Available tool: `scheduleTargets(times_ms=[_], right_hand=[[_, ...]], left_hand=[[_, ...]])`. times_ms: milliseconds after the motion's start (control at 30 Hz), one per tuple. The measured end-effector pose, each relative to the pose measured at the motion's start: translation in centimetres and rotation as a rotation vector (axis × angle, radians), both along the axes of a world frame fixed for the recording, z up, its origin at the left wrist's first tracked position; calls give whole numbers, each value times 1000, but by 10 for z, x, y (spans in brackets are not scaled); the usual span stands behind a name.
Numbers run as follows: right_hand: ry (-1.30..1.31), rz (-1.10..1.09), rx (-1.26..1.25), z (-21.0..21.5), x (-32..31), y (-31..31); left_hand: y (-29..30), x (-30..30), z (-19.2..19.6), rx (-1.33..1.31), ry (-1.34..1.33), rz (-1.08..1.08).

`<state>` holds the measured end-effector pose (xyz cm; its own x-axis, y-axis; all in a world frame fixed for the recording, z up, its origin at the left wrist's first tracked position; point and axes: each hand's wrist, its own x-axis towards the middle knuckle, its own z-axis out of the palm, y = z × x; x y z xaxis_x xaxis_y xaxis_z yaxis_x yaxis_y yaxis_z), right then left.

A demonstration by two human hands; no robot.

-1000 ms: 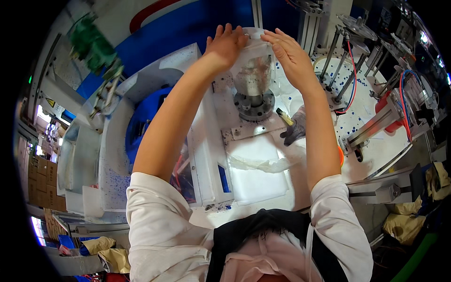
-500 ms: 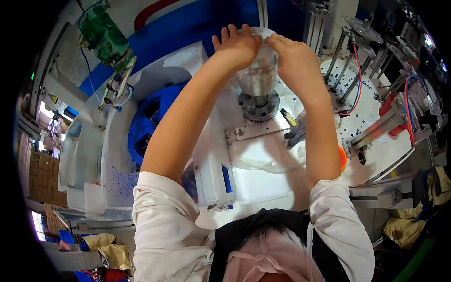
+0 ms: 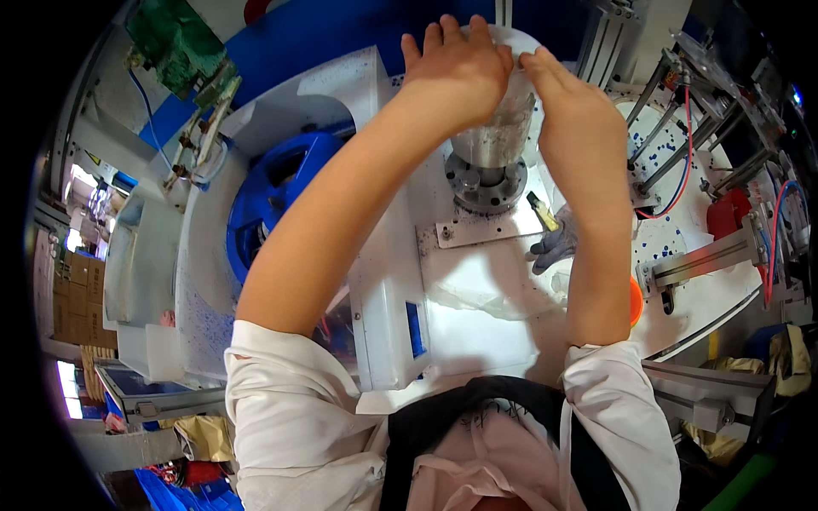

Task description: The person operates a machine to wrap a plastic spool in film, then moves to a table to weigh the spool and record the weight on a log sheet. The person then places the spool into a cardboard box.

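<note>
Over the upright clear sleeve, our left hand lies with its fingers spread, while our right hand has its fingers close together across the pale rim; the palms are hidden, so we cannot tell whether either one grips. We judge the sleeve light and thin-walled, apt to flex or scuff and perhaps slippery, so opposite sides of the rim seem our best hold. Around its lower part we see a silvery cylinder above a bolted round flange, which limits access from below. Near our right forearm lie a grey glove and an orange ring. To our left, a white housing wall crowds the reach; beyond it sits a blue bowl. On our right stand metal posts and a red tube.
</note>
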<state>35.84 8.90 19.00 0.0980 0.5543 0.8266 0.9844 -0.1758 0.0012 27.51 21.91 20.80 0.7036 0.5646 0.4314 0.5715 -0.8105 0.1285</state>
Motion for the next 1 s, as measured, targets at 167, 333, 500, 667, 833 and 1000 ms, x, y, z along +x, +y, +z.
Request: scheduleTargets(times_ms=[167, 333, 500, 667, 833, 1000], right_hand=[[150, 255, 1, 9, 20, -3], [307, 205, -128, 25, 9, -4], [315, 171, -153, 28, 10, -1], [377, 137, -218, 33, -1, -6], [588, 332, -20, 5, 18, -4], [1026, 752, 163, 16, 72, 12]], left_hand=[[6, -1, 8, -84, 44, -19], [18, 12, 0, -111, -5, 26], [27, 25, -4, -141, 23, 71], [23, 25, -7, -89, -5, 110], [7, 3, -13, 114, -133, -79], [14, -7, 11, 13, -97, -85]])
